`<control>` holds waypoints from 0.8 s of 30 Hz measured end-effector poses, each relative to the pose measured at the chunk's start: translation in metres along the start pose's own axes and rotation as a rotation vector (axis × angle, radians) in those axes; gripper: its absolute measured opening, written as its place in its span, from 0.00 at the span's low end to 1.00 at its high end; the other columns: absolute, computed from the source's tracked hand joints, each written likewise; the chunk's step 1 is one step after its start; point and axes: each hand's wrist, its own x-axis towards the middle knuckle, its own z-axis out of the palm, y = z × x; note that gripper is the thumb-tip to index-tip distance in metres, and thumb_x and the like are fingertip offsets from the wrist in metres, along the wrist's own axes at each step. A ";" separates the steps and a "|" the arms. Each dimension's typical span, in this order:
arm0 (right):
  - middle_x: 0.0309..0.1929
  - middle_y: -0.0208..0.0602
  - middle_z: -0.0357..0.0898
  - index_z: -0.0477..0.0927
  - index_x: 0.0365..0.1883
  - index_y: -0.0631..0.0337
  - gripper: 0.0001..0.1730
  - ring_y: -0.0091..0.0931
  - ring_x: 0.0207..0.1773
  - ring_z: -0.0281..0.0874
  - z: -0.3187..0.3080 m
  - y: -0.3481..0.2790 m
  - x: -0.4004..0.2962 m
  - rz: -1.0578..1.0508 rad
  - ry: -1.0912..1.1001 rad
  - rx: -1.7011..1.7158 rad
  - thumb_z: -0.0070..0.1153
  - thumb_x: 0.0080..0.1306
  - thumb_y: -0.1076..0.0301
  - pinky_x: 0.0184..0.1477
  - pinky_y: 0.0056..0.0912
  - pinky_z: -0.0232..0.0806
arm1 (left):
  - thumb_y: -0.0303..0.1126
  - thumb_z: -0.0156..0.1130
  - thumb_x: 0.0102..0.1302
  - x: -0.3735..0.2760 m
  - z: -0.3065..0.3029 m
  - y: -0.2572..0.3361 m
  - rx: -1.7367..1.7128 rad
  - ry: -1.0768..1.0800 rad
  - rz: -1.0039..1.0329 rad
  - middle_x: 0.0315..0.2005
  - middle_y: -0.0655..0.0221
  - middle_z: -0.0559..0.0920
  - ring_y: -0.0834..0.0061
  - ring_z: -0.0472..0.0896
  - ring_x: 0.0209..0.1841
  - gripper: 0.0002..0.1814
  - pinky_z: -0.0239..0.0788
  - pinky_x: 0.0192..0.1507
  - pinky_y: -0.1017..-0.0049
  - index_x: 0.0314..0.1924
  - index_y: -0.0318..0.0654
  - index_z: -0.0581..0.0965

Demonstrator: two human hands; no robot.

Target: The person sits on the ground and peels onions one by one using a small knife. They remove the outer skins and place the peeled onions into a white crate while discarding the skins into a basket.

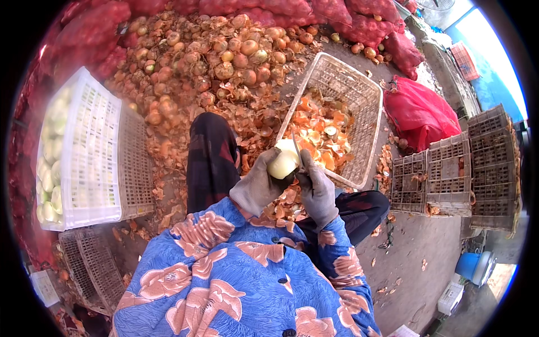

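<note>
My left hand point(259, 183), in a grey work glove, grips a pale, peeled onion point(284, 159). In my gloved right hand point(318, 190) is a knife point(295, 145), its narrow blade upright against the onion's right side. The knife's handle is hidden in my fingers. Just beyond my hands stands a dirty white plastic crate point(362, 122) with orange onion skins point(313, 122) in it. More loose skins lie below my hands, between my legs.
Unpeeled onions point(240, 61) are heaped ahead, backed by red mesh sacks point(269, 8). At left a white crate point(90, 147) of peeled onions rests on a brown crate point(134, 164). Stacked crates point(448, 172) and a red mesh bag point(421, 109) stand at right.
</note>
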 end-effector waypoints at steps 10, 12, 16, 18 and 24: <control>0.41 0.51 0.79 0.59 0.68 0.63 0.35 0.44 0.40 0.80 0.000 -0.022 -0.003 0.099 -0.030 -0.060 0.56 0.63 0.72 0.38 0.39 0.72 | 0.48 0.48 0.69 0.005 0.012 0.001 -0.077 0.020 0.008 0.49 0.62 0.76 0.68 0.75 0.52 0.25 0.66 0.59 0.69 0.57 0.38 0.68; 0.44 0.54 0.78 0.59 0.68 0.62 0.35 0.46 0.43 0.80 -0.001 -0.022 -0.001 0.120 -0.058 -0.082 0.56 0.63 0.72 0.41 0.39 0.72 | 0.47 0.47 0.70 0.007 0.007 -0.001 -0.130 -0.004 -0.006 0.49 0.63 0.76 0.67 0.75 0.53 0.24 0.67 0.59 0.68 0.57 0.38 0.68; 0.46 0.52 0.78 0.63 0.66 0.64 0.32 0.43 0.46 0.80 0.002 -0.017 0.001 0.018 -0.001 -0.142 0.56 0.63 0.74 0.45 0.36 0.72 | 0.42 0.45 0.72 0.005 0.006 -0.005 -0.061 -0.027 0.051 0.48 0.63 0.76 0.68 0.76 0.52 0.20 0.69 0.56 0.69 0.57 0.38 0.66; 0.47 0.51 0.78 0.66 0.64 0.64 0.30 0.41 0.46 0.80 0.003 -0.012 0.003 0.023 0.001 -0.129 0.56 0.62 0.76 0.47 0.34 0.71 | 0.39 0.44 0.72 0.007 0.001 -0.007 0.214 -0.029 0.175 0.48 0.62 0.76 0.70 0.75 0.53 0.19 0.69 0.56 0.70 0.58 0.38 0.66; 0.41 0.44 0.79 0.66 0.66 0.52 0.34 0.33 0.39 0.81 0.005 -0.002 0.005 -0.018 0.049 0.065 0.58 0.61 0.77 0.41 0.30 0.72 | 0.36 0.48 0.71 0.000 0.000 0.001 0.800 -0.023 0.405 0.49 0.61 0.75 0.72 0.74 0.53 0.19 0.68 0.55 0.74 0.58 0.36 0.65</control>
